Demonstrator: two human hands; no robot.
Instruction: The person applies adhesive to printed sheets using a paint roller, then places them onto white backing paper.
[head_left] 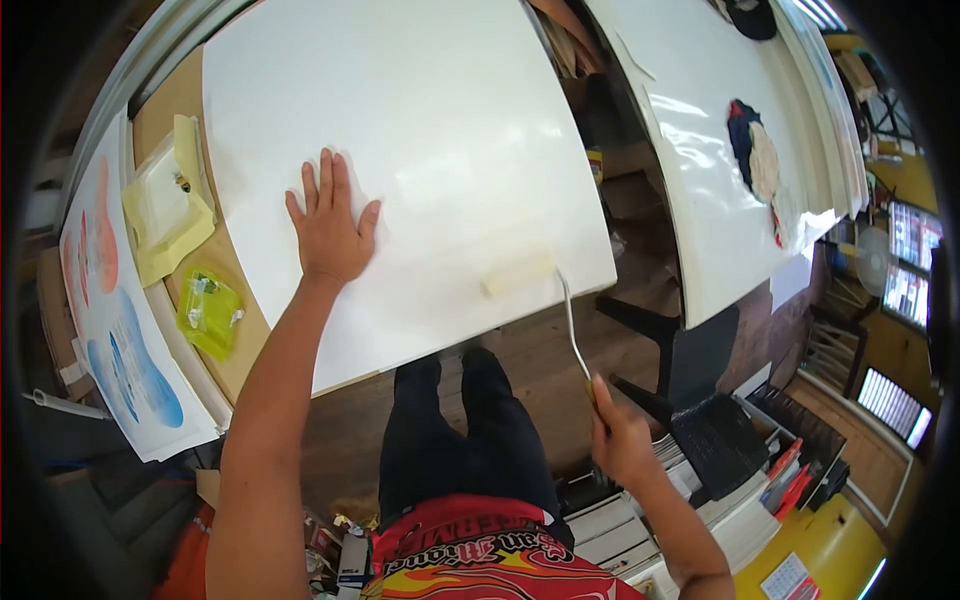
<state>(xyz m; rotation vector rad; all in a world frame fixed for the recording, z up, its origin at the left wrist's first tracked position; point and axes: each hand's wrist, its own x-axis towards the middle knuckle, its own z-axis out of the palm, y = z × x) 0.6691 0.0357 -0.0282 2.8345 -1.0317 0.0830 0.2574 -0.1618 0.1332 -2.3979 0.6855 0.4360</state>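
Our right hand (620,435) is nearest, fingers clenched on the handle of the paint roller (518,275); its sleeve sits at the near edge of the white sheet (420,130). Left hand (332,225) lies flat, fingers spread, pinning the sheet to the counter (215,260). Risk: roller runs off the edge, or sheet creeps if palm pressure drops.
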